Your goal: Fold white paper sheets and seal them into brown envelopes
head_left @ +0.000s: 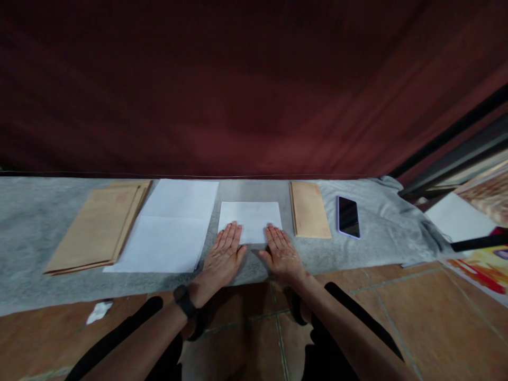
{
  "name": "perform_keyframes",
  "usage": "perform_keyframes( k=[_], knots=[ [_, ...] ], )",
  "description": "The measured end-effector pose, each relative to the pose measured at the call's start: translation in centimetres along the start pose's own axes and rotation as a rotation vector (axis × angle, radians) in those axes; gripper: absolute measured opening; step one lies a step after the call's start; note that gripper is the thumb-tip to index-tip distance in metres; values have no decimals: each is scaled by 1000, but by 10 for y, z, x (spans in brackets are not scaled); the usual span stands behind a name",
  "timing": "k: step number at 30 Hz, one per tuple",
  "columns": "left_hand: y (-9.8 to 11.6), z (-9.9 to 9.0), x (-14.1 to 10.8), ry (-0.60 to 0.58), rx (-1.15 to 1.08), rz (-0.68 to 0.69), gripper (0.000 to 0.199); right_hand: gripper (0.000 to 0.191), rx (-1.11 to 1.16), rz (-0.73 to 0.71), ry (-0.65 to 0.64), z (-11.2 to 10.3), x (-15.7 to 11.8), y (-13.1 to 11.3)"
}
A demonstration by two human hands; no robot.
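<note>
A folded white sheet of paper (250, 214) lies in front of me on a grey cloth (254, 189). My left hand (224, 251) rests flat on its near left corner, fingers stretched out. On the near right corner lies my right hand (282, 254), also flat with the thumb apart. Neither hand grips anything. Left of the folded sheet is a stack of larger white paper (174, 227) with a crease across it. Further left, brown envelopes (95, 227) are piled. A smaller stack of brown envelopes (311, 210) sits to the right of my right hand.
A phone (348, 217) with a dark screen lies right of the small envelopes. Behind the cloth hangs a dark red curtain (254, 106). Tiled floor (397, 296) shows below the front edge, with a crumpled white scrap (99, 312) on it. Printed sheets (484, 270) are at far right.
</note>
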State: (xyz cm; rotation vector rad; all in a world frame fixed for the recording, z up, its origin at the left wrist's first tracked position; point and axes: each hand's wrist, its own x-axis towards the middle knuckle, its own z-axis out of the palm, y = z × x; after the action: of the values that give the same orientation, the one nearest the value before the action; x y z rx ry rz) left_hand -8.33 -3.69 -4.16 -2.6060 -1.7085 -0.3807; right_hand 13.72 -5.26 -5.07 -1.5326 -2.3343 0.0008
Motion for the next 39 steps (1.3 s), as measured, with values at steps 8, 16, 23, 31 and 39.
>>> perform_keyframes(
  k=[8, 16, 23, 31, 39],
  knots=[
    [-8, -1, -7, 23, 39, -64, 67, 70, -50, 96, -5, -7, -12, 12],
    [-2, -16, 10, 55, 17, -98, 63, 63, -8, 198, 6, -20, 4, -1],
    [21, -5, 42, -94, -53, 23, 58, 59, 150, 96, -80, -12, 48, -26],
    [4, 10, 46, -38, -13, -24, 58, 61, 44, 114, -14, 13, 53, -12],
    [-26, 14, 52, 29, 14, -204, 62, 66, -63, 220, 88, 18, 42, 4]
  ],
)
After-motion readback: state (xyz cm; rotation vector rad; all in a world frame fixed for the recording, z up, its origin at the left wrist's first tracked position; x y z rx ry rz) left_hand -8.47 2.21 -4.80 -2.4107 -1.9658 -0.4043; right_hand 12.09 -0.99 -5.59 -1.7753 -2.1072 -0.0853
